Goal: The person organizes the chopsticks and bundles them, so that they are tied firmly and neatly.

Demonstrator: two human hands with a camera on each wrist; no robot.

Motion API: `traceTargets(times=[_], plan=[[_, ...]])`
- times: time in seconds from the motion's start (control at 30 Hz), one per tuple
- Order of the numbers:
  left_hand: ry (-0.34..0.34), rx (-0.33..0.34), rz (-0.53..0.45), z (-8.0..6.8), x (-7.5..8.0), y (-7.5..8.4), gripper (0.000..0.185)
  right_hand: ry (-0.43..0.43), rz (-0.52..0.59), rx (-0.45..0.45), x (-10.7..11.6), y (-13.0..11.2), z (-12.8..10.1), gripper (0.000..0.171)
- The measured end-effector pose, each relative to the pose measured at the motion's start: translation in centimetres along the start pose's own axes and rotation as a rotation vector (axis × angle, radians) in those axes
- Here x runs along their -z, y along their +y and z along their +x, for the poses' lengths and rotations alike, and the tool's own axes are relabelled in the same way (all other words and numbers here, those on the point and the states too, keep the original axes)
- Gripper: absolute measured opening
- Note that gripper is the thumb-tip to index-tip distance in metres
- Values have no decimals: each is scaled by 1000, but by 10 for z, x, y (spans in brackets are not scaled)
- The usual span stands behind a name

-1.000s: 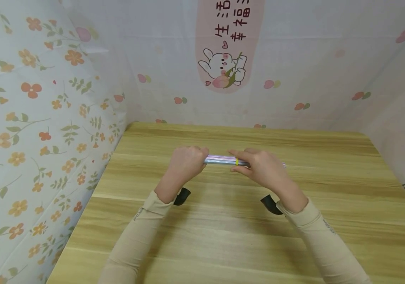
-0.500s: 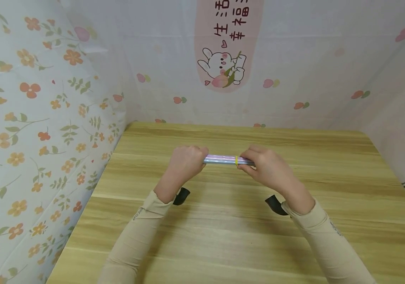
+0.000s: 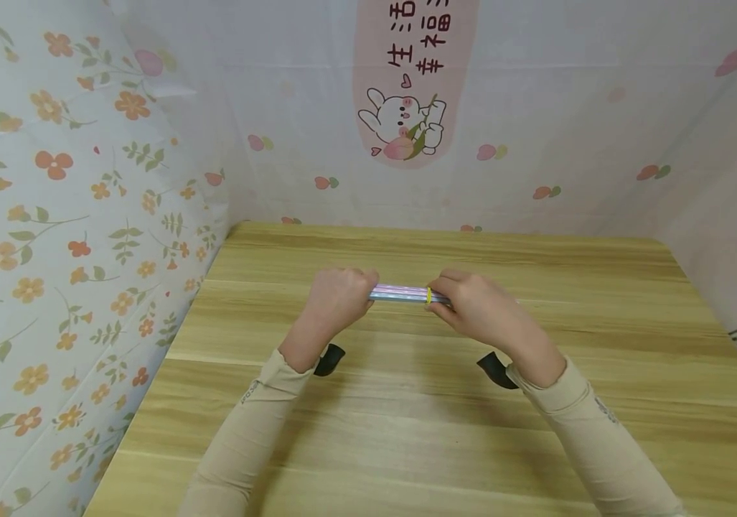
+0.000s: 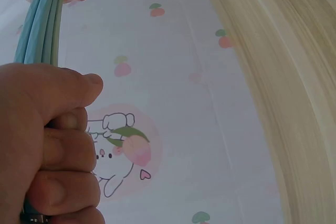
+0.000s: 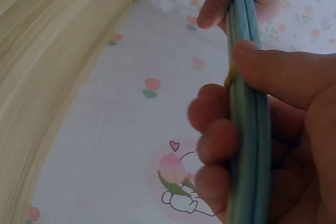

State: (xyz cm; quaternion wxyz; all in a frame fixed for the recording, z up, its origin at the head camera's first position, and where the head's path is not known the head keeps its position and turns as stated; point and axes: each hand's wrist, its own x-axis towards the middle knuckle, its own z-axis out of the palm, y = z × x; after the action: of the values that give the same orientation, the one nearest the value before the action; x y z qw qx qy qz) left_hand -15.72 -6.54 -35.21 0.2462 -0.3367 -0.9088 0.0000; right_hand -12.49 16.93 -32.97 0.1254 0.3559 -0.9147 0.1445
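Two hands hold one bundle of thin pale blue sticks (image 3: 403, 294) above the table (image 3: 601, 316), near the middle of the head view. The bundle's long axis runs level from left to right across that frame, its ends hidden inside the hands. A yellow band (image 3: 430, 295) circles the sticks just at the right hand's fingertips. The left hand (image 3: 340, 294) is a closed fist round the left end of the bundle; in the left wrist view its fingers (image 4: 63, 156) are curled tight and the sticks rise from the fist toward the upper left of the frame, where the band shows again. The right hand (image 3: 478, 305) wraps the right part of the bundle, with the thumb (image 5: 283, 69) pressed across the sticks at the band and the other fingers curled round from the far side. On the backdrop at the top centre of the head view a pink panel (image 3: 407, 79) shows a cartoon rabbit with a peach under dark red Chinese characters, of which 生活 and 幸福 can be read, cut off by the upper edge. Beige sleeves (image 3: 245, 424) cover both forearms.
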Motion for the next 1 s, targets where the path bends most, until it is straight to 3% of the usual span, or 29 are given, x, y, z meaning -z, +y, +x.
traceTargets(times=[0.43,0.8,1.0], plan=[[-6,-1,-1,2,4,1,20,127,-19,-41,-7,-2,3,28],[-13,-5,21,3,4,3,16,145,-103,-58,-12,-4,6,39],[12,-3,24,3,1,3,19,137,-96,-51,-13,-4,6,45]])
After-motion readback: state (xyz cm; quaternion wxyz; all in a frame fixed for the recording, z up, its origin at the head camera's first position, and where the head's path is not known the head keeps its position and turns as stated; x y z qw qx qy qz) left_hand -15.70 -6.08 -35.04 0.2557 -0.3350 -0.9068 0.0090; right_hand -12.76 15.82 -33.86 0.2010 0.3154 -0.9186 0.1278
